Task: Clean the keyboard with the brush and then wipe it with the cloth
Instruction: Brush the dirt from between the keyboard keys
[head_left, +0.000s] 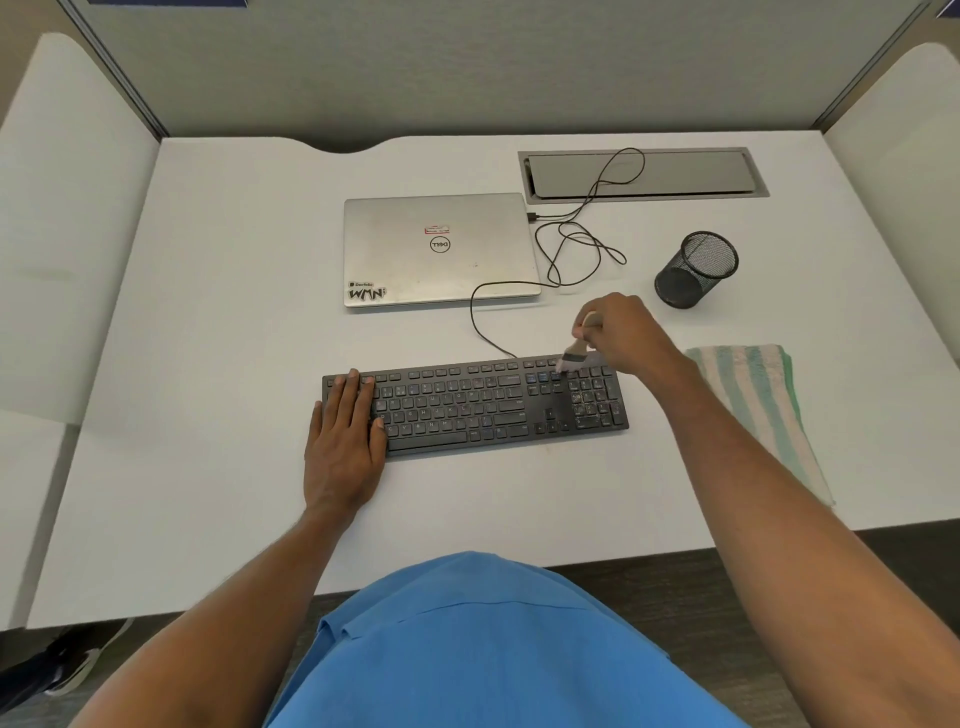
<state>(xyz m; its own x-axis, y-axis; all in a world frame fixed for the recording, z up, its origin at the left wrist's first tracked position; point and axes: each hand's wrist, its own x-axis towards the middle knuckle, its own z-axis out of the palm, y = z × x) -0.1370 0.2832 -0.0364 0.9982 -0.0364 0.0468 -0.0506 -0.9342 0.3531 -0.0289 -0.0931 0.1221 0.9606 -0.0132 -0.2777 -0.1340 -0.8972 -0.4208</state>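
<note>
Where brush (573, 359) touches, one keyboard (467, 408), one cloth (754, 408)

Keyboard (475, 408) on desk (208, 312), middle. Laptop (439, 249) behind keyboard, lying flat, apart from it. Cable (571, 244) goes from keyboard rear edge, loops right of laptop, ends at laptop right side; one loop lies over hatch (675, 176) at rear right of desk. Pen cup (696, 270) right of laptop, behind cloth (753, 410). Cloth right of keyboard, near. Left hand (345, 436) flat on keyboard left end. Right hand (621, 332) holds brush (576, 358) on keyboard top rows, right part.
</note>
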